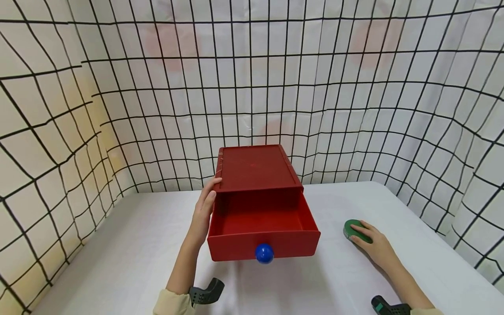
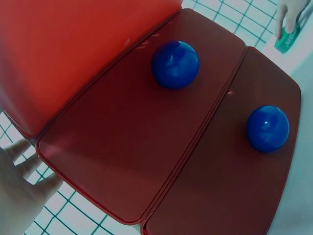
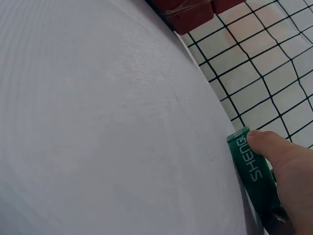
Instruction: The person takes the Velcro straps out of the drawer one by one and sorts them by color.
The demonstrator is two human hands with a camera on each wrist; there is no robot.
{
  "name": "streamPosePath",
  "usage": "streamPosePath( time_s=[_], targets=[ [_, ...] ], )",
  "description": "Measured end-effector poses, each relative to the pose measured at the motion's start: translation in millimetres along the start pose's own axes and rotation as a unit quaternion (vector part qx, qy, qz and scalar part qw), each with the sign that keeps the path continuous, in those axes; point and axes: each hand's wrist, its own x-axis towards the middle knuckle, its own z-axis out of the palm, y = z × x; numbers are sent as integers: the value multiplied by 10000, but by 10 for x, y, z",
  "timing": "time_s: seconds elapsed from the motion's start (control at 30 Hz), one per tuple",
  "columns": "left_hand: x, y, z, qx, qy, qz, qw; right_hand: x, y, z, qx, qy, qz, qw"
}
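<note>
A red drawer cabinet (image 1: 257, 168) stands on the table with its top drawer (image 1: 264, 245) pulled out; a blue ball knob (image 1: 264, 253) sits on the drawer front. The inside of that drawer shows bare red. My left hand (image 1: 202, 214) rests against the cabinet's left side, fingers extended. In the left wrist view, the fingers (image 2: 46, 186) lie beside the cabinet's edge, below the raised-looking red drawer. Off to the right, my right hand (image 1: 374, 245) grips a rounded green object (image 1: 350, 229) on the table. White lettering marks its side (image 3: 252, 166), with the thumb on its edge.
Two lower drawers with blue knobs (image 2: 175, 64) appear closed in the left wrist view. The white table (image 1: 149, 245) carries the cabinet. White walls with a black grid (image 1: 260, 83) surround the table at the back and both sides.
</note>
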Motion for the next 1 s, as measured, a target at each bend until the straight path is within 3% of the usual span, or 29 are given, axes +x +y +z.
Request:
streamPosePath(
  time_s=[0.23,0.4,0.83,1.0],
  targets=[
    [-3,1,6,32,15,-26,10000,-6,-76,-73,-274,-332,-3,9991],
    [-2,1,5,40,-2,-21,10000,-5,-151,-138,-687,-357,-106,9969],
    [2,-20,-16,24,-5,-36,10000,2,-499,-219,-558,201,-894,9942],
    [4,-20,-10,31,-19,-29,10000,-11,-694,-266,-523,591,-1344,9878]
  ],
)
